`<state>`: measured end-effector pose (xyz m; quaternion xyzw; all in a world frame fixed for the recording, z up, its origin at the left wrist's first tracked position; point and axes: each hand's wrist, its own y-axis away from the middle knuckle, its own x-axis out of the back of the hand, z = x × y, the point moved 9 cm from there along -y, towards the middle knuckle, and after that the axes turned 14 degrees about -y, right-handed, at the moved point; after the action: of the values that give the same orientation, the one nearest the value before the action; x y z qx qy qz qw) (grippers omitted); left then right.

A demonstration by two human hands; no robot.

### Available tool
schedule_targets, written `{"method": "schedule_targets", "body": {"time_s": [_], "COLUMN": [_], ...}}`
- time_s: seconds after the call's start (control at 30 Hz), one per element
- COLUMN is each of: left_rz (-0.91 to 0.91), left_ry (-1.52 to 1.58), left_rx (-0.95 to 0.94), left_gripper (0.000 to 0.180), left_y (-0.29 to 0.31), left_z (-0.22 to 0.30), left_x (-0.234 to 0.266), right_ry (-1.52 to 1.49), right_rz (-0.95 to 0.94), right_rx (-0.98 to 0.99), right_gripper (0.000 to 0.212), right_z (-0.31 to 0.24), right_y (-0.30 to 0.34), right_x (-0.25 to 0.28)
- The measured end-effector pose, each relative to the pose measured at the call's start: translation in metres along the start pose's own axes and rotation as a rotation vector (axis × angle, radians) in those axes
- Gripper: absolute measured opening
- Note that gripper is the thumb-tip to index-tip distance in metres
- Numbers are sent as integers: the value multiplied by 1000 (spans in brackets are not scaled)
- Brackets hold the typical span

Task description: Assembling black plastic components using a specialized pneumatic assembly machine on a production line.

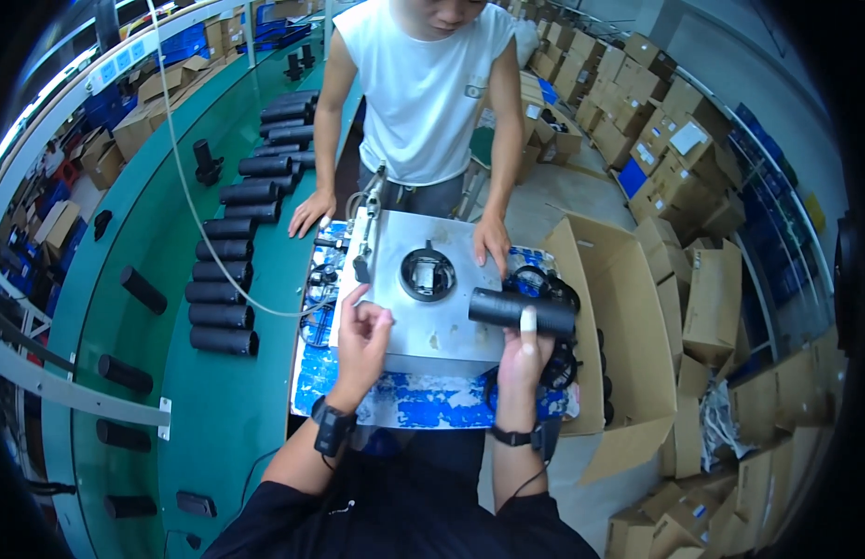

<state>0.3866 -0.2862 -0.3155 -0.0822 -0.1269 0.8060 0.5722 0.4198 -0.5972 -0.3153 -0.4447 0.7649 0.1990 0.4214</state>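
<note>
My right hand (524, 359) grips a black cylindrical tube (488, 306), held level above the right front corner of a metal box (456, 340). A pale wrap covers one of its fingers. My left hand (362, 335) is over the box's left front part, fingers apart and partly bent, holding nothing. A round black fixture (428, 273) with a light piece in its middle sits on top of the box. Beyond my left fingertips stands a small metal lever mechanism (368, 233). Several black ring-shaped parts (560, 365) lie beside the box, partly hidden by the tube and my right hand.
A co-worker in a white sleeveless top (428, 84) stands opposite, one hand (493, 244) on the box. On the left, a green conveyor (181, 391) carries several black tubes (223, 317). An open carton (637, 326) stands at right, with stacked boxes (679, 172) behind.
</note>
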Motion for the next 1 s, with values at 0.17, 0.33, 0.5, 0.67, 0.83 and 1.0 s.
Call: {"method": "schedule_targets", "body": {"time_s": [0.17, 0.33, 0.5, 0.67, 0.83, 1.0], "left_rz": [153, 99, 40, 16, -7, -8], "left_ry": [-68, -174, -225, -178, -128, -103], "left_rx": [2, -161, -226, -273, -244, -219], "left_gripper": [55, 57, 60, 60, 58, 58], "left_y": [14, 30, 38, 39, 42, 41], "left_z": [-7, 1, -22, -28, -31, -37], "left_x": [59, 67, 69, 70, 67, 66], "right_ry": [357, 595, 1093, 1368, 1212, 1133], "right_rz": [-528, -720, -775, -802, -1046, -1083], "right_rx": [64, 36, 95, 100, -137, -138], "right_gripper": [51, 54, 66, 79, 82, 83], "right_z": [44, 84, 94, 104, 119, 121], "right_y": [-43, -35, -20, -18, -40, -35], "right_x": [-91, -128, -145, -157, -148, -147]}}
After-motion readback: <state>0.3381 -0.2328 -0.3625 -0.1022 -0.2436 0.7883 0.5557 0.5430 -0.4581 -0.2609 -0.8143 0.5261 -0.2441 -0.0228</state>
